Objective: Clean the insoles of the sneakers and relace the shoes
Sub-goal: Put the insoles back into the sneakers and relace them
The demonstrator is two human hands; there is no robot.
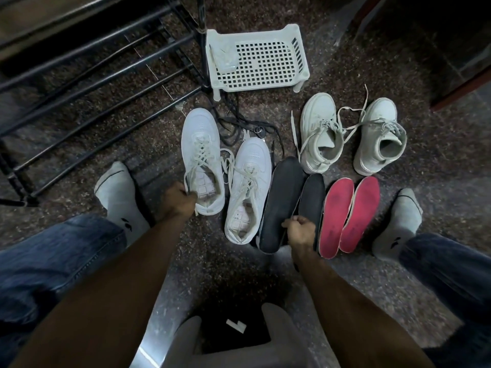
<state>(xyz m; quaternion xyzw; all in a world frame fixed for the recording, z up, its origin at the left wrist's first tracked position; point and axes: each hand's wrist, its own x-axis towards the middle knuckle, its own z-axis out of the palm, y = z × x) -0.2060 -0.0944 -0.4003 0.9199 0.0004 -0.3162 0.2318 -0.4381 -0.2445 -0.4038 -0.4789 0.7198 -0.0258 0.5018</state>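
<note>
Two white laced sneakers lie side by side on the floor. My left hand [179,199] grips the heel collar of the left white sneaker [203,144]. The right white sneaker [248,187] lies beside it. My right hand [300,231] pinches the near end of a black insole [283,192]; a second black insole [312,195] lies just right of it. Two red insoles [350,211] lie further right. A pair of grey-white high-top sneakers [318,134] [380,136] stands behind them with loose laces.
A white perforated plastic rack [265,67] stands at the back with a clear bag on it. Loose black laces [239,126] lie behind the white sneakers. A black metal shoe rack [93,62] fills the left. My socked feet [119,192] [401,221] flank the shoes.
</note>
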